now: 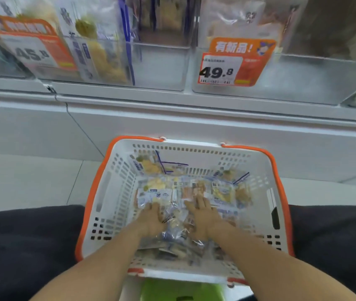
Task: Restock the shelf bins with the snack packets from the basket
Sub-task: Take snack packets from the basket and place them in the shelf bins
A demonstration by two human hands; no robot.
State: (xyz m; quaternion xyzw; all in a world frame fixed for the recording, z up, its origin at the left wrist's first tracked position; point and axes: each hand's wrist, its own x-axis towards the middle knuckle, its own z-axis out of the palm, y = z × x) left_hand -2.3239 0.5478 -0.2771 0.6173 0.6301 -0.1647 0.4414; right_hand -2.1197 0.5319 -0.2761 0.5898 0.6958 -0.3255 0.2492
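- White plastic with orange rim and handles: the basket (116, 192) sits on the floor between the person's knees, just below the shelf, seen from the head camera
- Snack packets (222, 192) lie loose across its bottom, many of them, so most of the restocking looks left to do
- The left hand (151, 220) and right hand (205, 220) are both down among the packets; fingers rest on the pile, but whether either has closed on a packet I cannot tell
- Above, the clear bin on the left (99, 61) holds some packets; the clear bin on the right (303, 83), with the 49.8 price tag (220, 71), shows room at its front
- Open air between basket rim and bin fronts; the white shelf ledge (194, 109) juts out on the way up
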